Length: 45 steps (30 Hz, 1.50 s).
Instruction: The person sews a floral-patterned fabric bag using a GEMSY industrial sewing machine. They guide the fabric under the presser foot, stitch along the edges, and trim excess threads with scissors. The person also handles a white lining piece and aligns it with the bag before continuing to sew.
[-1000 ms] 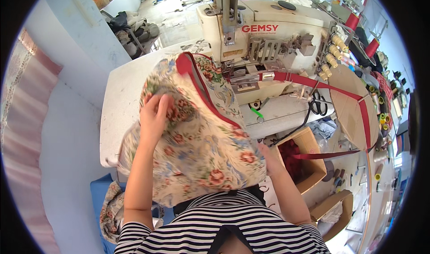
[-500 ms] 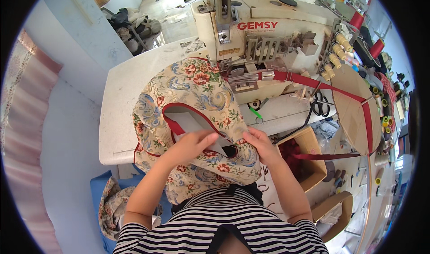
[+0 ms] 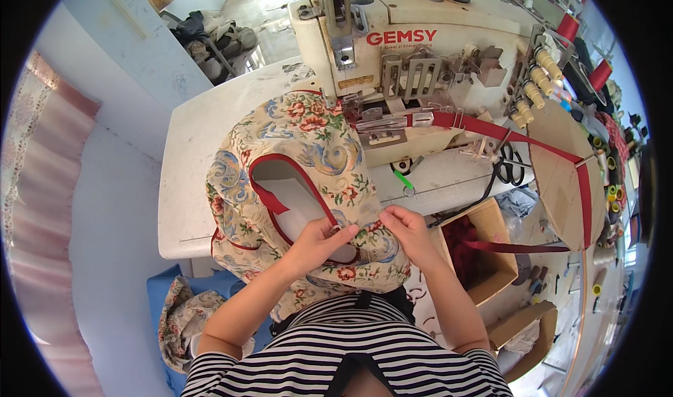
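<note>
- Sitting at a white worktable [image 3: 203, 159], we face one cream industrial sewing machine [image 3: 420, 53]; the floor beyond it holds a dark heap of stuff, and a pale wall with a pink curtain [image 3: 42, 208] runs along our left.
- One floral fabric piece [image 3: 301, 145] with red-bound edges lies on the table's near edge and spills toward our lap, its top corner reaching the machine's foot.
- Our left hand [image 3: 319, 243] pinches the red-trimmed edge, fingers closed on it.
- Our right hand [image 3: 410, 232] grips the same hem just beside, thumb and fingers clamped.
- One red tape [image 3: 505, 132] runs from the machine toward one open cardboard box [image 3: 484, 257] on our right.
- One pair of black scissors [image 3: 512, 166] lies near the tape.
- Several thread cones [image 3: 543, 67] stand right of the machine; we cannot count them surely.
</note>
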Each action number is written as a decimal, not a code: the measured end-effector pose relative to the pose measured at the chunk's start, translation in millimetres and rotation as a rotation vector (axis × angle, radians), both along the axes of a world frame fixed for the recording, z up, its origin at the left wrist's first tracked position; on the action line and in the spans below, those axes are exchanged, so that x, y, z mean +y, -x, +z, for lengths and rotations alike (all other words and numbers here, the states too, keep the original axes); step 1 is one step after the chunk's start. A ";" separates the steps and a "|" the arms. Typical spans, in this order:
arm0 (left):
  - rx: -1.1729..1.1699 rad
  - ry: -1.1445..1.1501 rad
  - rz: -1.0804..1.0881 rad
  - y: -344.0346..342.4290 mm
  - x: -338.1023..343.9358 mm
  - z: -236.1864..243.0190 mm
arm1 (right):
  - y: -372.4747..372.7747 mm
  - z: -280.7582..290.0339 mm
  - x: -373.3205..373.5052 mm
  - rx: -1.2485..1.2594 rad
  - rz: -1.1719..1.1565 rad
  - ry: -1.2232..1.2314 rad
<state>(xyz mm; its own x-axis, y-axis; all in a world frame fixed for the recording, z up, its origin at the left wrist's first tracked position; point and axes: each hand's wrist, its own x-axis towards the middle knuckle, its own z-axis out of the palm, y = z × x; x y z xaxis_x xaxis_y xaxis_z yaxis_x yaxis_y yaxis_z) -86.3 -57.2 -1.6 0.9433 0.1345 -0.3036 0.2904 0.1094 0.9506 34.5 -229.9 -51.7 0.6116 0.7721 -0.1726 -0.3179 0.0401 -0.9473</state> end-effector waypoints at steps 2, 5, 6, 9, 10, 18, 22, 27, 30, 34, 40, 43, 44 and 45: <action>0.022 -0.019 0.015 -0.6 3.1 -3.2 | -1.3 4.0 2.2 0.018 -0.004 0.006; 0.036 -0.033 0.044 -3.4 4.3 -8.2 | -2.3 1.4 4.1 0.008 -0.027 -0.007; 0.038 -0.037 0.055 -4.4 4.3 -8.7 | -2.8 1.3 4.8 0.002 -0.033 -0.012; -0.020 -0.007 0.102 -7.2 0.8 -6.2 | -4.9 1.3 6.7 -0.023 -0.044 -0.014; -0.011 0.000 0.085 -7.4 1.5 -5.1 | -6.1 1.2 7.1 -0.037 -0.043 -0.006; 0.047 0.001 0.098 -12.0 5.8 -0.9 | -10.2 11.9 17.0 -0.031 -0.050 -0.019; 0.020 -0.070 0.164 -16.4 6.0 3.6 | -15.2 19.1 22.3 -0.079 -0.039 0.012; 0.030 0.043 0.114 -15.1 10.4 0.8 | -22.3 14.5 30.6 -0.148 -0.064 0.006; 0.098 0.064 0.080 -15.9 15.1 7.6 | -23.5 15.3 36.5 -0.156 -0.089 -0.010; 0.021 0.106 0.176 -19.9 20.4 0.4 | -23.8 14.5 39.7 -0.134 -0.073 -0.005; 0.178 -0.006 0.062 -24.4 36.4 12.8 | -19.8 3.3 27.1 -0.222 -0.108 0.108; 0.099 0.036 0.166 -25.6 32.7 9.4 | -19.8 -2.2 27.6 -0.202 -0.127 0.080; 0.066 0.070 0.183 -25.7 31.5 8.6 | -19.7 -3.6 28.2 -0.191 -0.129 0.063; 0.033 0.105 0.200 -26.2 29.9 7.6 | -19.5 -3.4 28.0 -0.190 -0.128 0.061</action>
